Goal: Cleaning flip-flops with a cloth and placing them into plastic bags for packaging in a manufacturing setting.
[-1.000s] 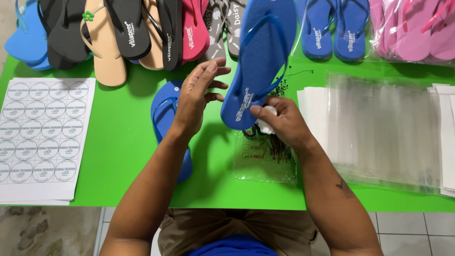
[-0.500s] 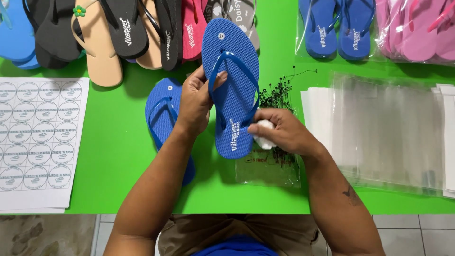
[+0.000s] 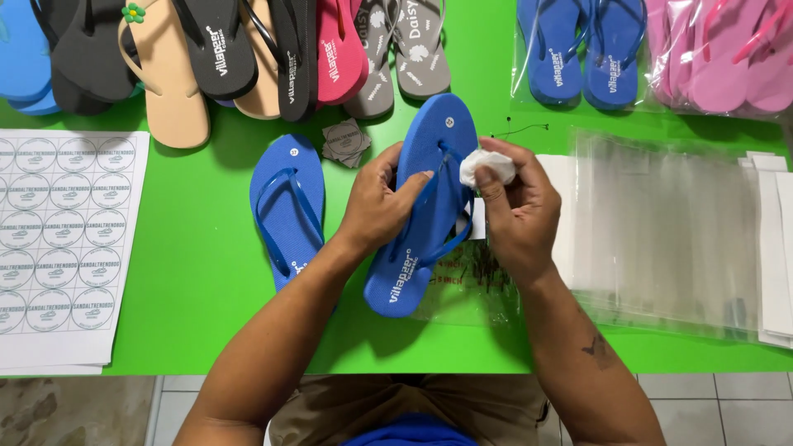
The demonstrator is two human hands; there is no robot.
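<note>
Gripping a blue flip-flop in left hand, right hand pinching white cloth — clear bags rightward, round-sticker sheet far left.

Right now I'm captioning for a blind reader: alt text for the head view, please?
A left hand steadies a blue rubber flip-flop while the right hand presses a crumpled white cloth to it, above a green table.
</note>
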